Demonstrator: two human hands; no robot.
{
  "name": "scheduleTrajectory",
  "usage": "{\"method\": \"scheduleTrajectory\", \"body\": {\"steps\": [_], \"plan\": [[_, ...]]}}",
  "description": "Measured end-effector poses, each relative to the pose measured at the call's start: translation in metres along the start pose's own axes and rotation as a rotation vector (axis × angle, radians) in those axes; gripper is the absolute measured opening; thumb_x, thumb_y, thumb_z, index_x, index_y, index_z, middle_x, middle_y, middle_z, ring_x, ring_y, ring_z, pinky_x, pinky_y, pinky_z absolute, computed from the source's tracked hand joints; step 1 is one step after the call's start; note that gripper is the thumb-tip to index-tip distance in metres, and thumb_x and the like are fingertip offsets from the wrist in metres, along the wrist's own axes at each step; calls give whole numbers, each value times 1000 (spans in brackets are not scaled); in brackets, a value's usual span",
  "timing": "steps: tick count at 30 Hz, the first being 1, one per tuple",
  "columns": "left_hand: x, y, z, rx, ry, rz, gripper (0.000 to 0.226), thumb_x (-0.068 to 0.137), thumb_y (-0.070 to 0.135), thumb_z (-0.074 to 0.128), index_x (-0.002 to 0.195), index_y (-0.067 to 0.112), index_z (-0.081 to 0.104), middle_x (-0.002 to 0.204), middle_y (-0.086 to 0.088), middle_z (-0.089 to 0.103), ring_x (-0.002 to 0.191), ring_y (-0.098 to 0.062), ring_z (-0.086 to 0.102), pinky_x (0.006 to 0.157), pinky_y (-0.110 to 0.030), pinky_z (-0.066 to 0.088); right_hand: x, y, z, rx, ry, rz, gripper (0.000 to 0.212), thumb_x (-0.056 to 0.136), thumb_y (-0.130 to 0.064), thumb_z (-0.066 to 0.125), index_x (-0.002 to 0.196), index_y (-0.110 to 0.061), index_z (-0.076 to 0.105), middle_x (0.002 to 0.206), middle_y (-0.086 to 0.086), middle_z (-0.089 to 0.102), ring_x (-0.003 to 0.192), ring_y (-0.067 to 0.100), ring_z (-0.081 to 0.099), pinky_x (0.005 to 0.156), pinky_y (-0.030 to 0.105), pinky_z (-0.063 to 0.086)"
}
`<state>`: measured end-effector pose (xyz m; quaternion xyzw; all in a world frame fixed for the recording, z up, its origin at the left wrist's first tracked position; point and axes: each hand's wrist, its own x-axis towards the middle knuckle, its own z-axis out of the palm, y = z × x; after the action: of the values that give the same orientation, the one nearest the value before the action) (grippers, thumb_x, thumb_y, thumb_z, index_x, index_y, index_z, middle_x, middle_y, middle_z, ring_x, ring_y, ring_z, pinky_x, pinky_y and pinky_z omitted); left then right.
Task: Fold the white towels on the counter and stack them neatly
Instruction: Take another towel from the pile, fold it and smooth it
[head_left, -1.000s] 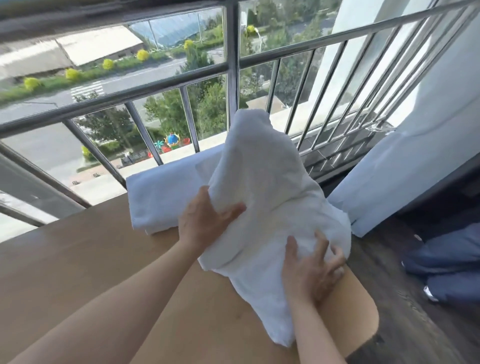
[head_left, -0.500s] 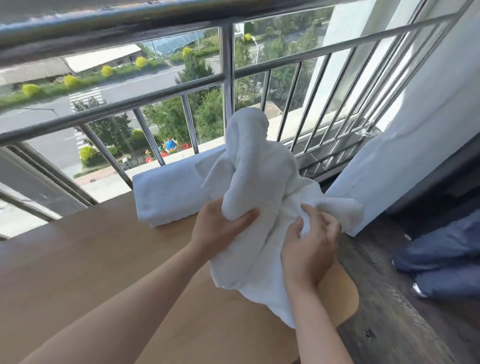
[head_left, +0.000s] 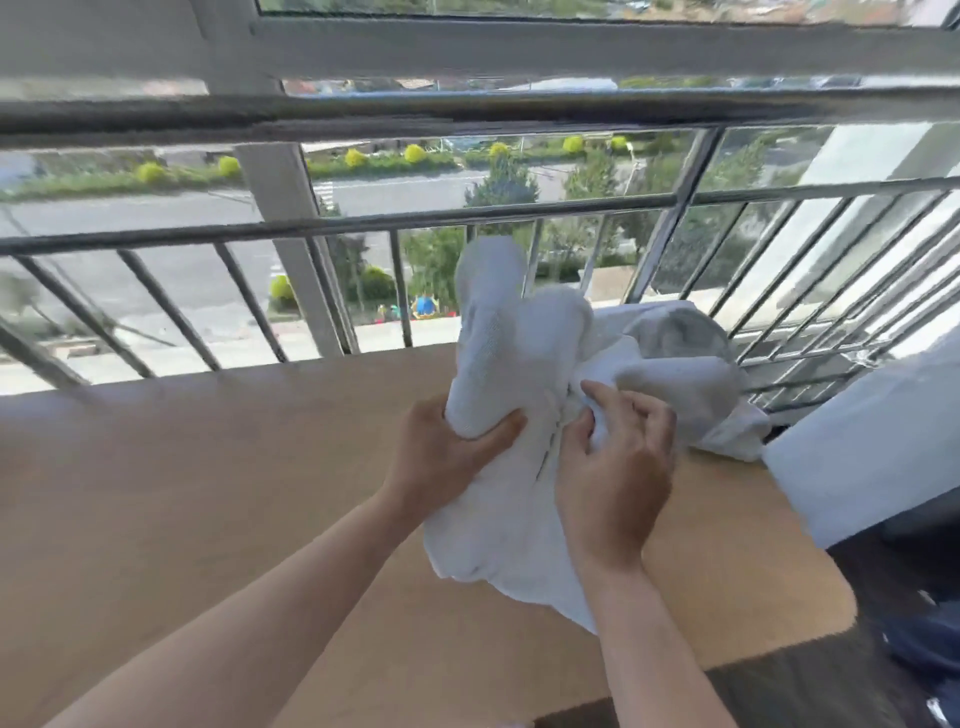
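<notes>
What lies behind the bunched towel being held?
More white cloth shows behind the bunched towel, before the railing. The towel covers most of it, so its fold is unseen.

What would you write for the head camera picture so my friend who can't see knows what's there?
A crumpled white towel is held over a tan counter: the left hand grips a bunched part that sticks up, the right hand pinches a fold beside it. Behind stands a metal railing, with a road and trees beyond.
</notes>
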<state>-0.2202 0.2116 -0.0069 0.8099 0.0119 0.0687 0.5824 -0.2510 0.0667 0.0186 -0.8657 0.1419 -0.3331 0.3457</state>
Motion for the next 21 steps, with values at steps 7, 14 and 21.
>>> {"method": "scheduleTrajectory", "body": {"steps": [7,14,21], "plan": [[-82,-51,-189,-35,244,0,33,61,63,79,78,37,69,68,19,71,59,3,67,45,-15,45,-131,-130,51,83,-197,-163,29,85,-7,71,110,-21,75,109,7,61,100,31,62,87,43,51],[-136,-98,-336,143,463,-94,33,60,75,72,68,43,63,58,23,64,51,5,59,44,-10,35,-235,-232,112,190,-407,-254,26,90,-11,68,113,-21,74,113,5,59,107,29,58,82,29,38],[-144,-167,-396,351,388,-346,52,67,83,65,97,41,64,88,21,69,85,-3,67,70,-29,55,-287,-239,185,105,-644,-329,33,91,-11,65,123,-17,67,132,9,54,118,34,52,98,39,39]]}}
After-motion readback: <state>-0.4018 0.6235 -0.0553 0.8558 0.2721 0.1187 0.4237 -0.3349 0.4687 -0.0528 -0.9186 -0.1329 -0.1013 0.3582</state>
